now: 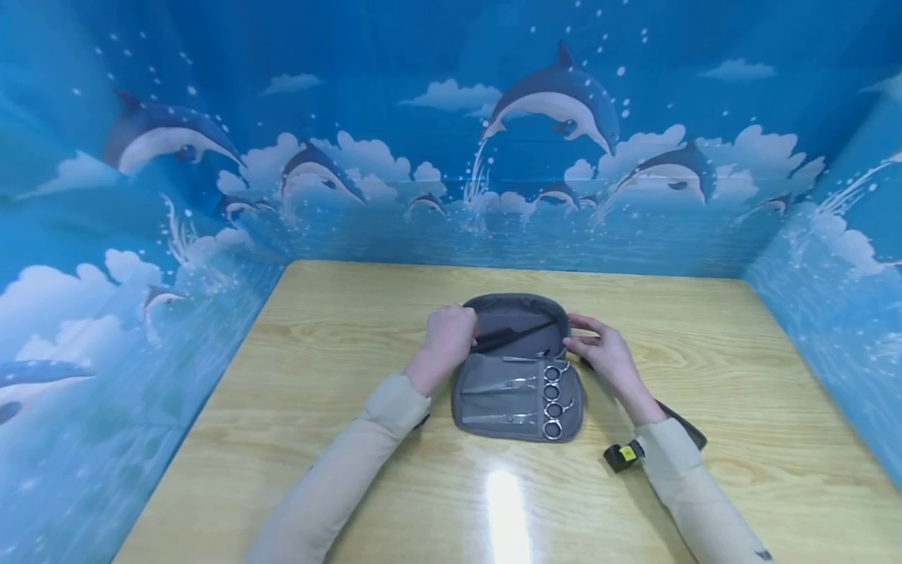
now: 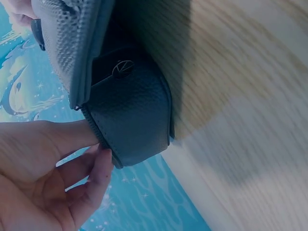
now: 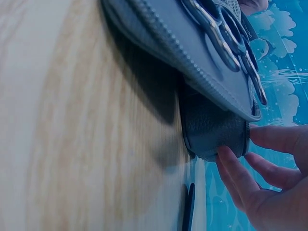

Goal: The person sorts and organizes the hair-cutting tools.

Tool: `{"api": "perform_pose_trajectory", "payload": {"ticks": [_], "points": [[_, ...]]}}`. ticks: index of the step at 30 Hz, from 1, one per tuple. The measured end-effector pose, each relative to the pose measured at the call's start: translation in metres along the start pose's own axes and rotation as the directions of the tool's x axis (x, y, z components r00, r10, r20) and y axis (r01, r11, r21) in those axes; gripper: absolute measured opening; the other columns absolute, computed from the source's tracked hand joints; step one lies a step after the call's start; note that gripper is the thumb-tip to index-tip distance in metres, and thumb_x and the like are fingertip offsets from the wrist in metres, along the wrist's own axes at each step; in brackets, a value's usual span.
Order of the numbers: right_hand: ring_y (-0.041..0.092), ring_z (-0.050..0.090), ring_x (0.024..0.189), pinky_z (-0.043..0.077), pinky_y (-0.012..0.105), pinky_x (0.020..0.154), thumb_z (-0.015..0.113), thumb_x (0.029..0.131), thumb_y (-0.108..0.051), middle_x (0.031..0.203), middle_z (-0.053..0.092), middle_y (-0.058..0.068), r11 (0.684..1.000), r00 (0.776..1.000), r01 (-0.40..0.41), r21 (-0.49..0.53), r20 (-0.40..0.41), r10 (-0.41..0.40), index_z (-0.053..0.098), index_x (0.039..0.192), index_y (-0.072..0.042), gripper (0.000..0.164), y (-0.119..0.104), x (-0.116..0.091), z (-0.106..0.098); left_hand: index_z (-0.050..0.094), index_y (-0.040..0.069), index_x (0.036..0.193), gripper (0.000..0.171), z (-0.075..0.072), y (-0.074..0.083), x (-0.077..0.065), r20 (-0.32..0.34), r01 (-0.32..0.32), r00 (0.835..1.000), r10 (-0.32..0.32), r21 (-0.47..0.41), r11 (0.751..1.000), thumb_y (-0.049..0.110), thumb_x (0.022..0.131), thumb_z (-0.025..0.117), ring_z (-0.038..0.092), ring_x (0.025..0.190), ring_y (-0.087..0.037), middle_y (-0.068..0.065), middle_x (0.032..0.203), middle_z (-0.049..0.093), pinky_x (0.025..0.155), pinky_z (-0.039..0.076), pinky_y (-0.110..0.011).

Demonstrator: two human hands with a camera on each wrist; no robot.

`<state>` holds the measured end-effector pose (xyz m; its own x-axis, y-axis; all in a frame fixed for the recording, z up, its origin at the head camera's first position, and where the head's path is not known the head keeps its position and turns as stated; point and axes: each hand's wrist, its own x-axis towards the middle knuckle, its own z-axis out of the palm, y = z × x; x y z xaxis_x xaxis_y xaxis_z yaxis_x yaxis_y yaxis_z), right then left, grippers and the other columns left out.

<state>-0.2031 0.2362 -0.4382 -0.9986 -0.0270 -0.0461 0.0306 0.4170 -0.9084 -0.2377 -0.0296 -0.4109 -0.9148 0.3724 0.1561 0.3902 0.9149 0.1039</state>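
A grey zippered scissor case (image 1: 517,427) lies unfolded on the table, its flap towards me. Two pairs of silver scissors (image 1: 553,392) sit in the flap, ring handles at the right. Inside the deeper half rests a slim black item (image 1: 496,339), perhaps a comb; its kind is unclear. My left hand (image 1: 449,333) pinches the left rim; the left wrist view shows thumb and fingers on the zipped edge of the case (image 2: 134,115). At the right wall, my right hand (image 1: 606,352) holds the case between thumb and fingers, some of them against the outer wall (image 3: 211,125).
The wood-grain table (image 1: 338,313) meets a blue dolphin-print backdrop (image 1: 395,227) at the back and sides. A dark flat object (image 1: 685,424) shows beside my right forearm. A black wrist device with a yellow patch (image 1: 625,453) is at my right cuff.
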Motion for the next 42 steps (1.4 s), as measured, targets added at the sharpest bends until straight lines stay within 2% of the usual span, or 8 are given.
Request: {"api": "perform_pose_trajectory", "payload": {"ticks": [6, 12, 16, 22, 28, 31, 37, 42], "points": [[0.043, 0.056, 0.128, 0.049, 0.009, 0.080, 0.064, 0.099, -0.006, 0.147, 0.050, 0.028, 1.000, 1.000, -0.003, 0.001, 0.005, 0.003, 0.045, 0.148, 0.004, 0.053, -0.001, 0.000, 0.002, 0.074, 0.015, 0.072, 0.016, 0.005, 0.001, 0.002, -0.007, 0.011, 1.000, -0.010, 0.069, 0.998, 0.021, 0.077, 0.088, 0.069, 0.071, -0.023, -0.001, 0.075, 0.073, 0.055, 0.056, -0.036], [0.042, 0.056, 0.128, 0.050, 0.010, 0.080, 0.063, 0.100, -0.005, 0.146, 0.050, 0.029, 1.000, 1.000, -0.002, -0.004, 0.008, 0.002, 0.044, 0.148, 0.004, 0.053, -0.001, 0.000, 0.002, 0.074, 0.015, 0.073, 0.017, 0.009, 0.001, 0.003, -0.003, 0.027, 1.000, -0.027, 0.088, 0.996, 0.023, 0.076, 0.088, 0.069, 0.072, -0.023, -0.002, 0.076, 0.073, 0.054, 0.056, -0.036], [0.038, 0.060, 0.124, 0.054, 0.016, 0.083, 0.062, 0.100, -0.007, 0.147, 0.048, 0.029, 1.000, 1.000, -0.004, 0.005, 0.022, 0.004, 0.044, 0.149, 0.004, 0.053, 0.000, -0.001, 0.001, 0.077, 0.016, 0.077, 0.013, 0.010, 0.000, 0.003, 0.016, 0.024, 1.000, -0.025, 0.041, 0.999, 0.025, 0.079, 0.086, 0.069, 0.075, -0.022, 0.000, 0.079, 0.074, 0.058, 0.057, -0.036], [0.010, 0.067, 0.106, 0.059, 0.029, 0.088, 0.060, 0.103, -0.014, 0.147, 0.049, 0.027, 1.000, 1.000, 0.000, 0.013, 0.020, 0.000, 0.044, 0.150, 0.002, 0.052, 0.002, -0.008, -0.014, 0.080, 0.018, 0.082, 0.008, 0.012, -0.005, 0.001, 0.018, 0.013, 1.000, -0.012, -0.070, 0.997, 0.025, 0.086, 0.081, 0.069, 0.083, -0.022, 0.002, 0.086, 0.076, 0.070, 0.058, -0.037], [0.018, 0.067, 0.112, 0.055, 0.018, 0.083, 0.059, 0.104, -0.022, 0.144, 0.054, 0.024, 0.991, 1.000, 0.003, -0.130, 0.005, -0.002, 0.050, 0.147, -0.002, 0.048, 0.009, -0.024, -0.040, 0.080, 0.012, 0.098, 0.008, 0.013, -0.012, -0.002, -0.052, 0.026, 0.998, -0.038, -0.219, 0.975, 0.014, 0.094, 0.073, 0.070, 0.093, -0.025, -0.004, 0.097, 0.077, 0.085, 0.057, -0.038], [0.028, 0.067, 0.114, 0.052, 0.020, 0.084, 0.060, 0.104, -0.028, 0.143, 0.057, 0.020, 0.965, 1.000, -0.001, -0.263, 0.002, 0.001, 0.053, 0.145, -0.005, 0.048, 0.014, -0.036, -0.054, 0.078, 0.010, 0.103, 0.012, 0.013, -0.015, -0.005, -0.100, 0.056, 0.991, -0.090, -0.298, 0.953, 0.008, 0.092, 0.074, 0.069, 0.097, -0.025, -0.007, 0.101, 0.075, 0.088, 0.056, -0.038], [0.044, 0.064, 0.114, 0.053, 0.052, 0.088, 0.064, 0.101, -0.028, 0.133, 0.063, 0.025, 0.880, 0.999, 0.029, -0.473, 0.040, -0.011, 0.061, 0.136, -0.002, 0.044, 0.028, -0.059, -0.081, 0.075, 0.008, 0.111, 0.024, 0.012, -0.017, -0.011, -0.159, 0.073, 0.977, -0.143, -0.382, 0.921, 0.003, 0.088, 0.076, 0.067, 0.101, -0.027, -0.013, 0.115, 0.067, 0.090, 0.056, -0.039], [0.045, 0.065, 0.107, 0.051, 0.060, 0.082, 0.074, 0.093, -0.030, 0.124, 0.066, 0.027, 0.803, 0.996, 0.043, -0.594, 0.089, 0.012, 0.065, 0.129, 0.000, 0.047, 0.035, -0.071, -0.095, 0.068, 0.004, 0.124, 0.036, 0.009, -0.018, -0.013, -0.138, 0.112, 0.974, -0.181, -0.403, 0.908, 0.002, 0.089, 0.075, 0.066, 0.103, -0.029, -0.017, 0.120, 0.064, 0.089, 0.056, -0.040]]}}
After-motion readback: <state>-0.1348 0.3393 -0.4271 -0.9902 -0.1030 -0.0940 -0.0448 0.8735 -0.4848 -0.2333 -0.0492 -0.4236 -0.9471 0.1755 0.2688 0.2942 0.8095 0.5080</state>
